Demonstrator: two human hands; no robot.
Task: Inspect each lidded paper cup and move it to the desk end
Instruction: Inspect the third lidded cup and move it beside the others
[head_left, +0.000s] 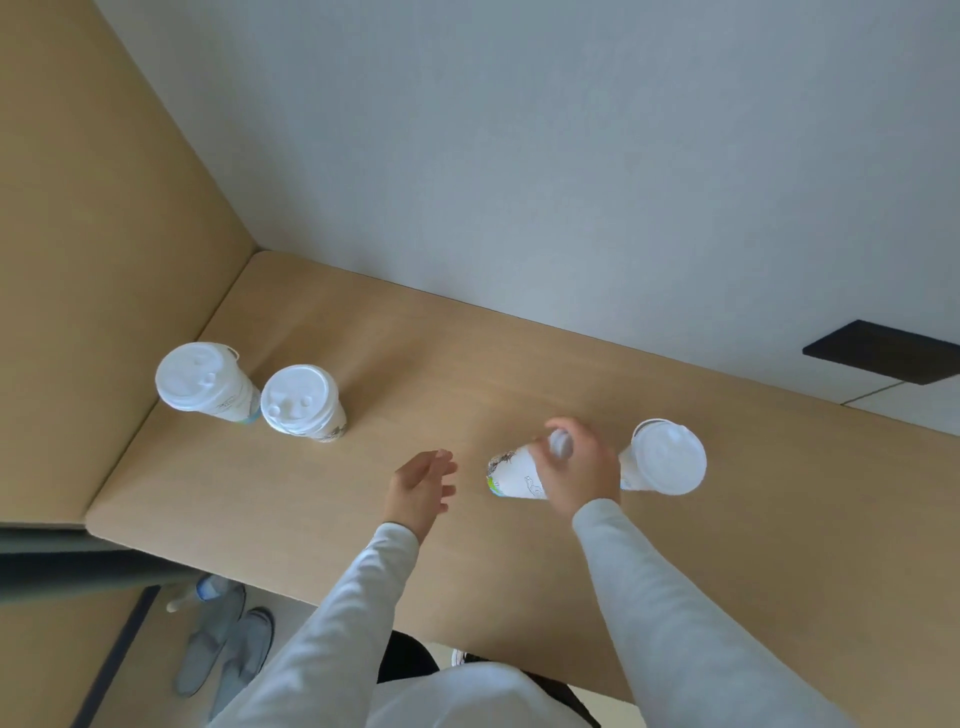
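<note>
While the right hand is clasped around a printed paper cup, that cup is tipped well over, its base end pointing toward the left hand and its lidded end buried under the palm. The grip is closed on the cup's upper body; the fingers are motion-blurred, so exact finger placement cannot be read. I cannot tell whether the cup is clear of the surface or brushing it.

The left hand is released, fingers spread, holding nothing, just beside the cup's base end.

Other cups: one lidded cup stands upright immediately on the far side of the right grip, apparently touching or nearly touching the wrist. Two more lidded cups, and, stand upright and close together well beyond the left hand, at the corner end by the side panel.

Judgement: step in hand is inspection of the held cup; two cups appear done, two remain.

Notes for doing this step well:
- Keep the squeeze light; paper wall will dent, and pressure near the rim could pop the lid.
- Bring the free left hand under the base to steady the turn.
- Rotate slowly so the lid seam and print can be checked all round.
- Mind the upright neighbour at the wrist; a wide swing could knock it.
- Return cup upright before carrying it to the pair.
</note>
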